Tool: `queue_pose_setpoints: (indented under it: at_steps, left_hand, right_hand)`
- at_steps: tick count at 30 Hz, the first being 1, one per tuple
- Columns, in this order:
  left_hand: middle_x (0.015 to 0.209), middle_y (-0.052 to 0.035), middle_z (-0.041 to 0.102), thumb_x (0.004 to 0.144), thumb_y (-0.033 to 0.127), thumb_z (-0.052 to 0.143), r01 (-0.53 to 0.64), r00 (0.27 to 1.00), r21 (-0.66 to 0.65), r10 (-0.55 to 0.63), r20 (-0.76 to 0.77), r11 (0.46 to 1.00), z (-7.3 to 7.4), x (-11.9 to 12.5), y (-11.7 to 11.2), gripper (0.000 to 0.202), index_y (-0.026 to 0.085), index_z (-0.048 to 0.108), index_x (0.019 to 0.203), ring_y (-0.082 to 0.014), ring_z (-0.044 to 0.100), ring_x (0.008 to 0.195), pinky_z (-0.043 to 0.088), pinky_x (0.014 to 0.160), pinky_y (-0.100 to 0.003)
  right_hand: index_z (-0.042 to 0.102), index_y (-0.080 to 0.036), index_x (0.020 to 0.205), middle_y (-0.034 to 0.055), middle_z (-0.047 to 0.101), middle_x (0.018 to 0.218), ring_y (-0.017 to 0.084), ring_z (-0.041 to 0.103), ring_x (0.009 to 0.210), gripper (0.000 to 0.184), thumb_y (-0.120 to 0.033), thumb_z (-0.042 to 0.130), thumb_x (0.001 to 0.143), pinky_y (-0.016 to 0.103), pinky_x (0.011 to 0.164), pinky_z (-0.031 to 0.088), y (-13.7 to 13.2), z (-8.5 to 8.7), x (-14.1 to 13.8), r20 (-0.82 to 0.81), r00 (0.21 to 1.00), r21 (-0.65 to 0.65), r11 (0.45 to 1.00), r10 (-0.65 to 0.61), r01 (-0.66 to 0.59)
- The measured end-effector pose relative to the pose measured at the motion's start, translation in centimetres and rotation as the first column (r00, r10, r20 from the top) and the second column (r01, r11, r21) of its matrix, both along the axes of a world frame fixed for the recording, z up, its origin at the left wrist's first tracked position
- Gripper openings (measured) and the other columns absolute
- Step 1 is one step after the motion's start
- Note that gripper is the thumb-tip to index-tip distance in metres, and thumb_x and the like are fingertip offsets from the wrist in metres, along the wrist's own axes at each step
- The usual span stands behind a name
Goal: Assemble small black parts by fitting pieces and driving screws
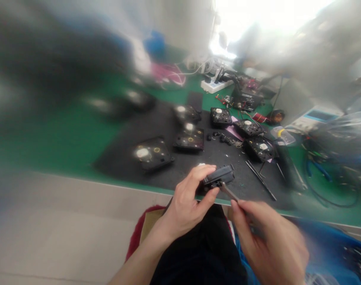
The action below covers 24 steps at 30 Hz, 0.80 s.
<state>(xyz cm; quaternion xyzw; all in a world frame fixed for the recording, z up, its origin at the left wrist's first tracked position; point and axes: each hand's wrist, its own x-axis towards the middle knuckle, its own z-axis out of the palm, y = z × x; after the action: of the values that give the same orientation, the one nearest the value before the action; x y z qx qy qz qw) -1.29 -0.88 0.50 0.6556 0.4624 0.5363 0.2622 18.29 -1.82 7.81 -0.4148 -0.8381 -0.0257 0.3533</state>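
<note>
From my remote seat I count two hands at work, both just over the near edge of the green tabletop (64, 138). The left hand (183, 206) has its grip clenched around one small black part (220, 176), held above the front edge of the black mat (123, 158). The right hand (272, 241) pinches one thin metal tool (227, 192), whose tip touches the underside of that part. On the mat behind I count six flat black modules (152, 152), each with a pale round spot; a seventh shape farther left is too blurred to tell. One white power strip (212, 85) lies at the back.
</note>
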Motion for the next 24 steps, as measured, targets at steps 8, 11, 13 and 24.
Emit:
queue_pose_setpoints:
  at_steps: [8,11,13,24]
  left_hand:
    - [0.151,-0.0073,0.060,0.105,0.022,0.067,0.013,1.000,0.029,-0.013,0.013,0.999,-0.2,0.0,0.1,0.046,0.024,0.052,0.149,-0.0221,0.054,0.144,0.041,0.127,-0.038]
    - [0.151,-0.0072,0.060,0.105,0.022,0.067,0.011,1.000,0.025,-0.011,0.016,1.000,-0.2,-0.1,0.1,0.046,0.025,0.052,0.149,-0.0219,0.054,0.144,0.041,0.127,-0.038]
    - [0.151,-0.0065,0.060,0.105,0.023,0.067,0.009,1.000,0.015,-0.009,0.014,1.000,-0.3,-0.1,0.1,0.047,0.025,0.052,0.149,-0.0214,0.054,0.144,0.041,0.127,-0.037]
    - [0.151,-0.0051,0.060,0.105,0.022,0.066,0.009,1.000,-0.009,-0.009,-0.005,1.000,-0.1,-0.2,0.1,0.049,0.027,0.050,0.151,-0.0206,0.053,0.146,0.039,0.128,-0.037]
  right_hand:
    - [0.068,-0.019,0.104,-0.0028,0.072,0.077,0.008,0.067,0.060,0.005,-0.021,0.072,0.102,0.022,0.061,0.048,1.0,1.4,-0.8,0.009,1.000,-0.019,1.000,-0.010,0.011]
    - [0.068,-0.020,0.101,-0.0033,0.071,0.076,0.009,0.065,0.058,0.005,-0.019,0.073,0.100,0.024,0.060,0.048,1.2,1.8,-1.0,0.048,0.999,-0.029,0.999,0.019,-0.018]
    - [0.068,-0.020,0.095,-0.0037,0.071,0.076,0.009,0.065,0.059,0.008,-0.016,0.074,0.099,0.023,0.062,0.049,0.9,1.3,-0.9,0.053,0.997,-0.051,0.998,0.048,-0.046]
    - [0.067,-0.020,0.097,-0.0033,0.074,0.078,0.008,0.068,0.064,0.006,-0.017,0.069,0.101,0.020,0.067,0.051,-0.8,-1.5,0.1,-0.014,1.000,-0.055,0.998,0.027,-0.027]
